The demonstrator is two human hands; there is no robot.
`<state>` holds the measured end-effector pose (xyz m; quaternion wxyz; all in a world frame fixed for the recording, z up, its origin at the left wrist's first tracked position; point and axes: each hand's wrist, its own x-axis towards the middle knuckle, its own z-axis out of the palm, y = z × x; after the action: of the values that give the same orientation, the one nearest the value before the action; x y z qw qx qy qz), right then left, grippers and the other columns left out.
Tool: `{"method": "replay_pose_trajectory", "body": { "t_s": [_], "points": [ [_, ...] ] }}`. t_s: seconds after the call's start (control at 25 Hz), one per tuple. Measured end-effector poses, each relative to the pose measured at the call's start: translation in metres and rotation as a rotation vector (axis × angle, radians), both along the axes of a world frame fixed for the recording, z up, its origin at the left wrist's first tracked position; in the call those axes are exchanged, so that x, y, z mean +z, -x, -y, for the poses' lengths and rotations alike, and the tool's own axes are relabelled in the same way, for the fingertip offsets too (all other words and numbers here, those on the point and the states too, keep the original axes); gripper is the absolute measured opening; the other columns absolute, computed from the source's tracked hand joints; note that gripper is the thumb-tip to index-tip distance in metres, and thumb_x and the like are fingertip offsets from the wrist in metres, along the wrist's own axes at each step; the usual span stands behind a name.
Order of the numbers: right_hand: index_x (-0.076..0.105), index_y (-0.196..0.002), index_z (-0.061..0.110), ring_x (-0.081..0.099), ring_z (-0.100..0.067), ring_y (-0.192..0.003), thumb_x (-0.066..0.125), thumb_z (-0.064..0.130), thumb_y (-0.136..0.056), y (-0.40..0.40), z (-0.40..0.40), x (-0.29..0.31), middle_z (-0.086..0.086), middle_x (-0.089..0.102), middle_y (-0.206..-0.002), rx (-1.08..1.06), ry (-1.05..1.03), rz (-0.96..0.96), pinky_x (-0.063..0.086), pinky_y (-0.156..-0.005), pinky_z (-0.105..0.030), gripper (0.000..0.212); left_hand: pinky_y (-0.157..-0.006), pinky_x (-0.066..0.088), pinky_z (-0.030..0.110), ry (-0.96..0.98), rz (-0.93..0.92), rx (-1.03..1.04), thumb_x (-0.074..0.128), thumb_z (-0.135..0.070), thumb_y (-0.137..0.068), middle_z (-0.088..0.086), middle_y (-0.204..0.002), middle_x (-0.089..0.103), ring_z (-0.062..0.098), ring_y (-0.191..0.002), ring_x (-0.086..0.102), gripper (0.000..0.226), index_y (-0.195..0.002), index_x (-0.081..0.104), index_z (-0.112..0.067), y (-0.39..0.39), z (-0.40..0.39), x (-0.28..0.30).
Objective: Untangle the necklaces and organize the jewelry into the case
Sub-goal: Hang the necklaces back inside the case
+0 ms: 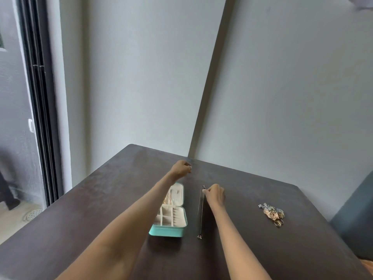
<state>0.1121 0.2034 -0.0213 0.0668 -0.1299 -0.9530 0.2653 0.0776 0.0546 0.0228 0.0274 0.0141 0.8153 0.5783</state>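
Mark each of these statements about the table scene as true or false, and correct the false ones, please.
1. The jewelry case is open. True.
2. The right hand pinches the far end of a thin necklace. True.
3. The necklace lies inside the case. False: it lies stretched on the table, to the right of the case.
4. The pile of tangled jewelry is to the left of the case. False: it is far to the right, beyond the right hand.
5. The left hand is beyond the case, fingers curled. True.
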Motion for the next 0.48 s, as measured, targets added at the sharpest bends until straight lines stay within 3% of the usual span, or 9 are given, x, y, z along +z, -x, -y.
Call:
{"method": "replay_pose_trajectory", "body": {
  "t_s": [0.16, 0.28, 0.36, 0.44, 0.48],
  "points": [
    [0.063, -0.106, 0.003, 0.06, -0.033, -0.107, 0.055, 0.018, -0.093, 0.013, 0.007, 0.001, -0.017, 0.064, -0.113, 0.026, -0.185, -0.013, 0.049, -0.077, -0.034, 0.022, -0.068, 0.047, 0.025, -0.021, 0.006, -0.028, 0.045, 0.002, -0.088, 0.014, -0.092, 0.061, 0.023, -0.083, 0.055, 0.027, -0.11, 0.059, 0.004, 0.012, -0.019, -0.015],
    [0.066, -0.084, 0.008, 0.063, -0.032, -0.096, 0.057, 0.022, -0.09, 0.017, 0.002, 0.0, -0.014, 0.067, -0.096, 0.037, -0.134, 0.025, 0.043, -0.067, -0.031, 0.018, -0.077, 0.05, 0.03, -0.032, -0.026, -0.021, 0.049, 0.0, -0.087, 0.012, -0.094, 0.064, 0.022, -0.079, 0.056, 0.028, -0.112, 0.06, 0.003, 0.017, -0.024, -0.022],
    [0.059, -0.063, 0.011, 0.061, -0.028, -0.075, 0.055, 0.023, -0.089, 0.021, -0.011, -0.001, -0.009, 0.064, -0.07, 0.074, 0.129, 0.039, 0.043, -0.061, -0.031, 0.029, -0.067, 0.048, 0.018, -0.056, -0.066, -0.042, 0.049, -0.001, -0.089, 0.012, -0.097, 0.064, 0.015, -0.071, 0.055, 0.027, -0.113, 0.061, 0.003, 0.013, -0.028, -0.017],
    [0.059, -0.07, 0.01, 0.059, -0.02, -0.06, 0.048, 0.016, -0.092, 0.017, -0.019, 0.008, -0.006, 0.064, -0.065, 0.112, 0.571, 0.033, 0.048, -0.054, -0.027, 0.026, -0.056, 0.043, 0.006, -0.086, -0.096, -0.105, 0.049, -0.003, -0.091, 0.012, -0.102, 0.063, 0.01, -0.071, 0.054, 0.027, -0.116, 0.06, 0.003, 0.007, -0.035, -0.011],
    [0.059, -0.076, 0.009, 0.058, -0.016, -0.056, 0.045, 0.014, -0.095, 0.013, -0.023, 0.016, -0.006, 0.064, -0.065, 0.13, 0.735, 0.045, 0.048, -0.052, -0.023, 0.024, -0.058, 0.043, 0.006, -0.105, -0.084, -0.149, 0.048, -0.006, -0.094, 0.011, -0.104, 0.062, 0.012, -0.075, 0.055, 0.028, -0.118, 0.059, 0.003, 0.004, -0.04, -0.008]
  ]
}}
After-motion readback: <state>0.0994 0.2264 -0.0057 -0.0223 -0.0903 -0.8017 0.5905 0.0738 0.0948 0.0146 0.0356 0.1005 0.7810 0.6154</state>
